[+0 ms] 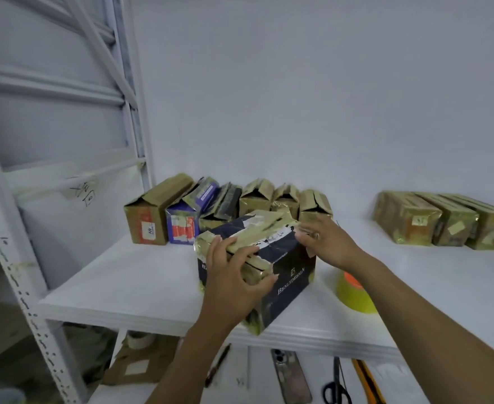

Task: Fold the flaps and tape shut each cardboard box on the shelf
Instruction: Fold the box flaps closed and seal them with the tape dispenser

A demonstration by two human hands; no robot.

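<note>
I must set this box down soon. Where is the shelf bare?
The shelf is bare front left, between the white post and the dark box, and at the back between the open boxes and the taped boxes. Crowded near the tape roll, front right.

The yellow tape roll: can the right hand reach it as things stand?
Probably yes. The yellow tape roll lies on the shelf close under the right forearm, and the right hand only touches the dark box.

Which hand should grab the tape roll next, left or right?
Probably the right hand: the yellow tape roll lies on the shelf just under that forearm, right of the dark box, while the left hand holds the flaps down.
</note>
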